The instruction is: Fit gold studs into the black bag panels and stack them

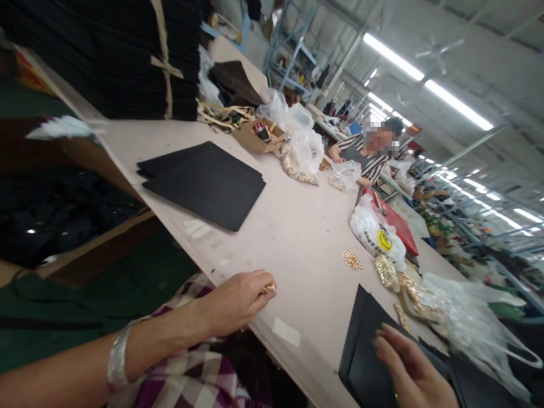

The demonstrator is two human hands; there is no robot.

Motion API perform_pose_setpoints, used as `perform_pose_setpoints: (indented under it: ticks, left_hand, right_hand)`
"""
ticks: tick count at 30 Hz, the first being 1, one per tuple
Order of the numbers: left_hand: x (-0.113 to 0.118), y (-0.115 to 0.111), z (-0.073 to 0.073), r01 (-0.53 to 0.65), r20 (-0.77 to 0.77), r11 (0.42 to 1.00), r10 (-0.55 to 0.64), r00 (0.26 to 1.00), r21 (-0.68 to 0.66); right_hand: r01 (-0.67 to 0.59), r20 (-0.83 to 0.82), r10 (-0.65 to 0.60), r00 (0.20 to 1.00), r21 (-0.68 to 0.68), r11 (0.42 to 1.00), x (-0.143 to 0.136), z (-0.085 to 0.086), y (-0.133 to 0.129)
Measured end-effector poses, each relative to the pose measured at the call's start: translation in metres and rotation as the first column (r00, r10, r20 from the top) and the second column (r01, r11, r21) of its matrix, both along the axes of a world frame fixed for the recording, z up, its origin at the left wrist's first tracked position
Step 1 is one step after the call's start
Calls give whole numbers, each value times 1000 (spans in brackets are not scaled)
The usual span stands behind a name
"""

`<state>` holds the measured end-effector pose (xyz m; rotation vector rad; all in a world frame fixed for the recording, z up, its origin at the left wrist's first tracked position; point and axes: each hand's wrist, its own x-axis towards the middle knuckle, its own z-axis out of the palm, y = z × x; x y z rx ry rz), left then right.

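My left hand (238, 300) rests at the near edge of the pale table (297, 238), fingers closed around a few small gold metal pieces (268, 289). My right hand (408, 368) lies flat with fingers apart on a black sheet (365, 351) at the lower right. Just beyond it are a small loose heap of gold pieces (351, 259) and clear bags of gold pieces (386, 272). A silver bangle (118, 358) sits on my left wrist.
A stack of black sheets (208, 184) lies mid-table; a tall tied black bundle (127, 56) stands at the back left. Plastic bags (301, 150), a cardboard box (259, 136) and a red board (395, 226) lie further along. Another person in a striped top (369, 161) sits at the far end.
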<state>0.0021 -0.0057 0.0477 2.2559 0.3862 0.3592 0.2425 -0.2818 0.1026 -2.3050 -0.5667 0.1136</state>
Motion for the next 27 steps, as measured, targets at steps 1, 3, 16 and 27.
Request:
perform_pose_setpoints:
  ticks: [1,3,16,27]
  left_hand:
    - [0,-1,0,6,-4,1000,-6,1000,3]
    - [-1,-3,2,13,-14,1000,-13,1000,6]
    - [-21,7,-9,-30,-86,999,27,996,-29]
    - [-37,25,-8,-82,-199,994,95,975,73]
  right_hand:
    - [-149,-31,151,988,63,987,-27,-6,27]
    - [-349,30,348,937,156,924,-75,-16,78]
    - [-698,113,690,715,176,695,-129,-44,174]
    - [-616,-115,635,764,164,770,-148,-50,213]
